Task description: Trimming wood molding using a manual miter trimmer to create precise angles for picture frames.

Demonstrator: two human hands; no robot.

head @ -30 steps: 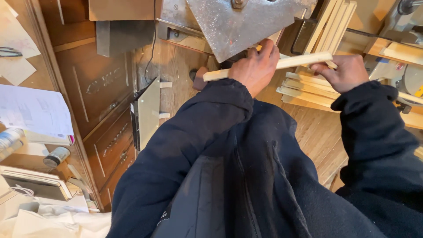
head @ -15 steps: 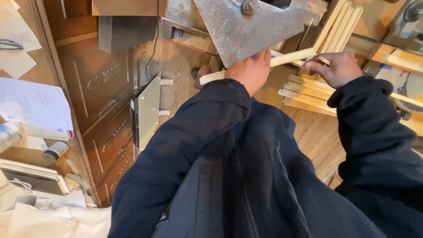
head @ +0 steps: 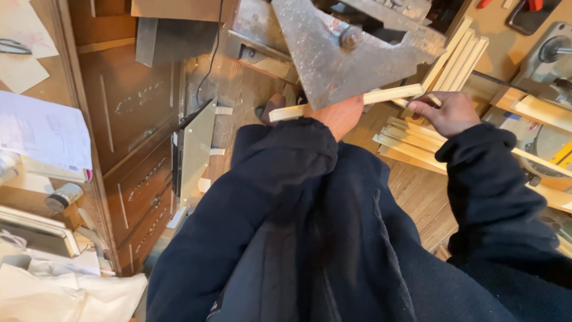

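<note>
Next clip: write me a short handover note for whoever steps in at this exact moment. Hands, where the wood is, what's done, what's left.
Left hand: gripping the pale wooden strip near its middle, just under the grey metal machine plate.
Right hand: fingers pinching the same strip toward its far end.
Wood: similar strips lie stacked on the wooden bench beyond the hands; more lean upright behind.
Done: one strip is picked up and held level in both hands.
Left: the strip has no visible cut or mark on it; the stacks are untouched.
</note>
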